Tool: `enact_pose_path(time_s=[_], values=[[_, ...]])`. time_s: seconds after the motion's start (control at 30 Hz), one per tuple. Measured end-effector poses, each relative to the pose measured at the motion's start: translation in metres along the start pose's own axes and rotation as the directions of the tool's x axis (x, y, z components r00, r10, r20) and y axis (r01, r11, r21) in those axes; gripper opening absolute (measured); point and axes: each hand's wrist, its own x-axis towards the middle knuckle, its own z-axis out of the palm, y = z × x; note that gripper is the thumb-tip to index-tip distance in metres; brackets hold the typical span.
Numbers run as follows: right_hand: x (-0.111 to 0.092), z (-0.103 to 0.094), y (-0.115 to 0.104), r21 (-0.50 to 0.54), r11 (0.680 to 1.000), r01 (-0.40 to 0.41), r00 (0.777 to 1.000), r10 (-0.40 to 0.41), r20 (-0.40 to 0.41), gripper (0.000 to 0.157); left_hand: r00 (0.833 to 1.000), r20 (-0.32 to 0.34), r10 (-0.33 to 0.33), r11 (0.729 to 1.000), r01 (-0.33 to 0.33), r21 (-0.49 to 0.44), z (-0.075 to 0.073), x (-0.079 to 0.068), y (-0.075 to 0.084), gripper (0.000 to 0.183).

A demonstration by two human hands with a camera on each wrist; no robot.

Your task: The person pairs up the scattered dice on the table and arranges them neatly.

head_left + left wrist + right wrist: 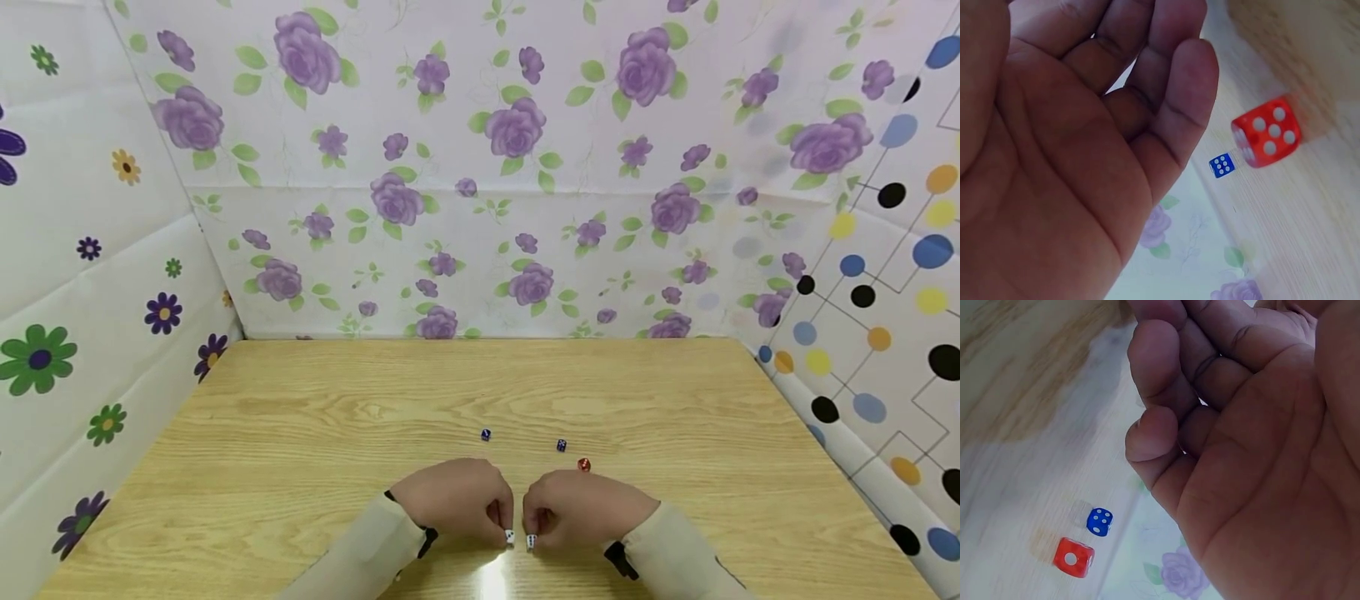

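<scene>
Low over the near part of the table, my left hand [459, 498] pinches a small white die [510, 538] with black pips. Facing it, a short gap away, my right hand [583, 505] pinches another white die [531, 542]. Neither white die can be seen in the wrist views, where the palms and curled fingers fill much of the picture. Beyond the right hand lies a red die [584, 465]. The left wrist view has a red die [1267, 132] beside a blue die [1222, 165]. A red die [1074, 557] and a blue die [1099, 522] appear in the right wrist view.
Two dark blue dice lie farther back on the wooden table [337, 417]: one blue die [486, 435] near the middle, one blue die [561, 446] to its right. Patterned cloth walls [465, 233] enclose the table at the back and both sides.
</scene>
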Motion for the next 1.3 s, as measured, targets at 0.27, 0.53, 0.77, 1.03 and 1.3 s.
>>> enact_pose_path(time_s=[0.27, 0.53, 0.77, 1.03, 1.3], values=[[-0.0024, -0.0017, 0.0014, 0.015, 1.0, -0.006, 1.0, 0.006, 0.007, 0.018, 0.999, 0.01, 0.036, 0.999, -0.036, 0.005, -0.0001, 0.0006, 0.0013, 0.009], [-0.0021, -0.0041, 0.0003, 0.018, 1.0, 0.003, 1.0, -0.003, 0.008, 0.019, 1.0, 0.02, 0.002, 1.0, -0.002, 0.006, -0.0009, 0.0, 0.0003, 0.013], [-0.0012, -0.0026, 0.0009, -0.003, 1.0, 0.004, 1.0, -0.004, 0.014, 0.019, 1.0, 0.014, 0.018, 1.0, -0.019, 0.022, 0.0009, 0.0011, 0.0003, 0.014], [-0.0007, -0.0015, 0.0018, -0.023, 1.0, 0.001, 1.0, -0.001, 0.012, 0.02, 1.0, 0.009, 0.029, 0.999, -0.029, 0.022, 0.0027, 0.0015, 0.0004, 0.013], [-0.0019, -0.0002, 0.0025, -0.002, 1.0, -0.002, 1.0, 0.002, 0.008, 0.017, 0.999, 0.022, 0.033, 0.999, -0.033, 0.017, 0.0031, 0.0025, 0.0014, 0.014]])
